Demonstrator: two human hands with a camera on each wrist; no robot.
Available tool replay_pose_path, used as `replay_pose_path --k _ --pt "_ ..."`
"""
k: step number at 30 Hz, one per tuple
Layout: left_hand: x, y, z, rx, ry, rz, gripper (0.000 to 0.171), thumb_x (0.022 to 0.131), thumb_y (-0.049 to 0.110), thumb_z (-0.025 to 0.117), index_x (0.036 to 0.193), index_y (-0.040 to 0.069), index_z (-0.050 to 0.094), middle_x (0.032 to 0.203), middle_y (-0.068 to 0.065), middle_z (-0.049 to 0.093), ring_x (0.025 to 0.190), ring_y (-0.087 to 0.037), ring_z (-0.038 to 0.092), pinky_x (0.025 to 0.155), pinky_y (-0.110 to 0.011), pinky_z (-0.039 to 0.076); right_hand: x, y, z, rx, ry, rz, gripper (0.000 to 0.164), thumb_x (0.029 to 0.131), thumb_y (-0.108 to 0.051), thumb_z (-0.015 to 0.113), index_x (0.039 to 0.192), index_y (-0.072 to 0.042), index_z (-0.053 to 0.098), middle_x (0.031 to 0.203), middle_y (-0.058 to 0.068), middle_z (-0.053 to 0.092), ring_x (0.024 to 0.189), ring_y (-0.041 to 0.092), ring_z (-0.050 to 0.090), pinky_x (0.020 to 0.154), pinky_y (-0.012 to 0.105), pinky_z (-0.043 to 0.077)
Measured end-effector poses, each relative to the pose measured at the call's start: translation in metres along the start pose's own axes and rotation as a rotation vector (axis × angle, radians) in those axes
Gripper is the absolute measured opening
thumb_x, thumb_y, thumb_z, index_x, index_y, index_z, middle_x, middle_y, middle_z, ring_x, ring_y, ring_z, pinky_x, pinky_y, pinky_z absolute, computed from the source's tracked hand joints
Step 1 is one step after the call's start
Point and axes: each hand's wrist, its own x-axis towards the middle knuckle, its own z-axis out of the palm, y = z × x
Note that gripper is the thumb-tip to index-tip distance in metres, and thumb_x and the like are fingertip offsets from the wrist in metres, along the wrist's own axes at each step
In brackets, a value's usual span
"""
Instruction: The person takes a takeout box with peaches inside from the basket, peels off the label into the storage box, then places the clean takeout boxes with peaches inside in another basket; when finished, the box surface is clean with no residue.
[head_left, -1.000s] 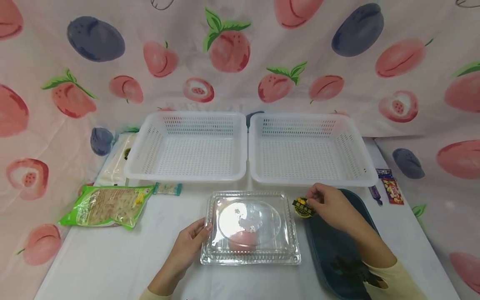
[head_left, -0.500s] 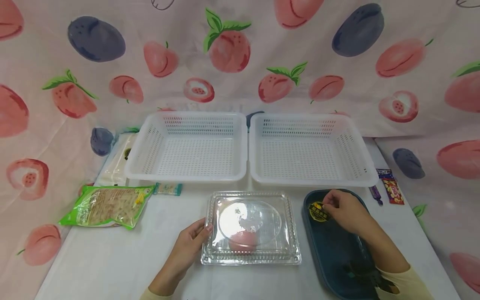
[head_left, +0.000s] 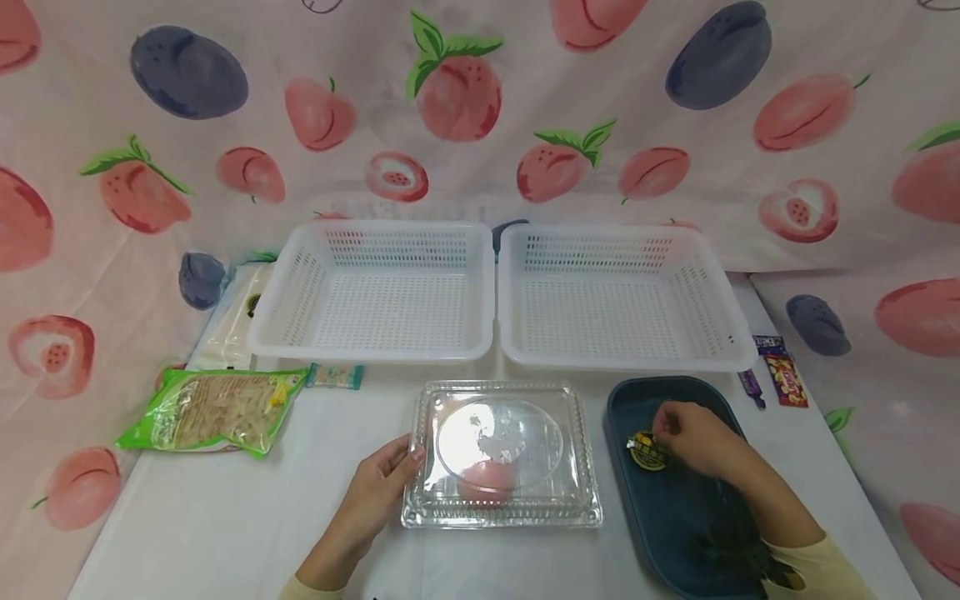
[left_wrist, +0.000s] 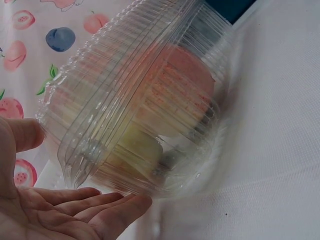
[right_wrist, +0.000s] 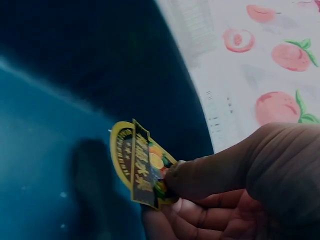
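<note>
A clear plastic clamshell box (head_left: 502, 517) sits on the white table with its lid down. Through its wall in the left wrist view show a round reddish thing (left_wrist: 180, 82) and a pale yellow-green one (left_wrist: 137, 150), blurred by the ridges. My left hand (head_left: 378, 483) touches the box's left side, thumb at the rim and fingers fairly straight. Over the dark blue tray (head_left: 678, 525), my right hand (head_left: 701, 442) pinches a round black-and-gold sticker (head_left: 647, 452) between thumb and fingers. Fruit pictures and gold lettering are visible on the sticker (right_wrist: 142, 165) in the right wrist view.
Two white perforated baskets (head_left: 375, 354) (head_left: 630, 360) stand side by side at the back. On the left lie a green-edged food bag (head_left: 225, 408), a white bag (head_left: 228, 329) and a small teal packet (head_left: 335, 377). Small snack packets (head_left: 786, 381) lie at the right.
My right hand has carried the sticker from beside the tray's far left edge to over the tray, moving right and nearer. The left hand and box have stayed put.
</note>
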Motion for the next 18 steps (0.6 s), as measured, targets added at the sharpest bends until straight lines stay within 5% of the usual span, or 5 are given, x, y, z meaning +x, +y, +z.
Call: replay_pose_path --k 18 --pt "0.001 -0.001 0.0 -0.003 0.006 -0.02 0.069 0.105 0.039 0.061 0.149 -0.012 0.045 0.146 -0.028 0.059 0.134 -0.042 0.06 0.106 -0.045 0.055 0.009 0.011 0.017 -0.076 -0.016 -0.075 0.01 0.092 0.002 0.065 0.084 -0.004 0.063 0.076 0.002 0.058 0.069 0.015 0.052 0.057 0.029 0.043"
